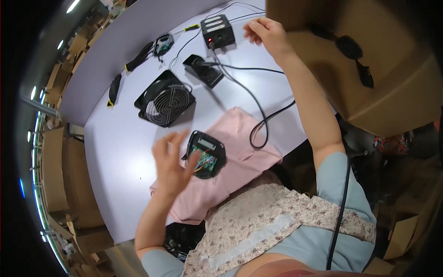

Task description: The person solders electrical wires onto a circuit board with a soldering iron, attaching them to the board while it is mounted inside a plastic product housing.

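On a folded pink cloth (240, 134) lies an opened black plastic housing (220, 150), with a green circuit board (206, 161), thin coloured wires and a small grey display window inside. My left hand (171, 161) hovers at the housing's left edge, fingers spread and nothing seen in them; whether a fingertip touches it I cannot tell. My right hand (270, 36) is stretched out at the far right, just beside a black box (218, 31) with a lit red light. Its fingers are loosely bent, with nothing visible between them.
A black fan with a wire grille (167, 104) stands left of a black stand (207, 76) with a corded handle in it. Black cable (258, 106) loops across the table. Black-and-yellow tools (138, 57) and a small circuit assembly (163, 44) lie farther left; a cardboard box (392, 101) is at right.
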{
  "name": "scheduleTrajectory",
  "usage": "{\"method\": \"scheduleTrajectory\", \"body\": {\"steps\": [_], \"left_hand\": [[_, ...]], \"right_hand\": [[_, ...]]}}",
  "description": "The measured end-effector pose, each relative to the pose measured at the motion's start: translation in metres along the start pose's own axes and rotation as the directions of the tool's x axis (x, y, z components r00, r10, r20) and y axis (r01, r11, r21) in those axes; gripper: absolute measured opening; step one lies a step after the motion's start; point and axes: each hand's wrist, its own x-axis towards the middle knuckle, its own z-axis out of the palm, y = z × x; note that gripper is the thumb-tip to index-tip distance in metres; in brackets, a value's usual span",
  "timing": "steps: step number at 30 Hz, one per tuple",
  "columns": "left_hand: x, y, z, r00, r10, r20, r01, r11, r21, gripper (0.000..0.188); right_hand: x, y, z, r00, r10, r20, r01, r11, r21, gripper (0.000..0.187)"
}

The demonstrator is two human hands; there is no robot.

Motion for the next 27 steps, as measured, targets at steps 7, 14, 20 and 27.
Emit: {"method": "scheduleTrajectory", "body": {"steps": [7,14,20,27], "left_hand": [[0.247,-0.039,0.028,0.993,0.034,0.111,-0.022,0.994,-0.109,0.053],[0.396,-0.117,0.155,0.778,-0.436,0.453,0.500,0.866,-0.024,0.089],[0.400,-0.157,0.173,0.627,-0.530,0.571,0.703,0.701,-0.121,0.097],[0.407,-0.135,0.191,0.664,-0.536,0.521,0.718,0.652,-0.245,0.089]], "right_hand": [[0.117,0.166,-0.008,0.907,0.420,-0.026,-0.421,0.905,-0.065,0.030],[0.141,0.215,-0.010,0.876,0.464,0.133,-0.477,0.873,0.101,0.015],[0.159,0.215,0.030,0.848,0.488,0.208,-0.501,0.865,0.009,0.021],[0.181,0.230,0.009,0.806,0.575,0.139,-0.500,0.788,-0.359,0.040]]}}
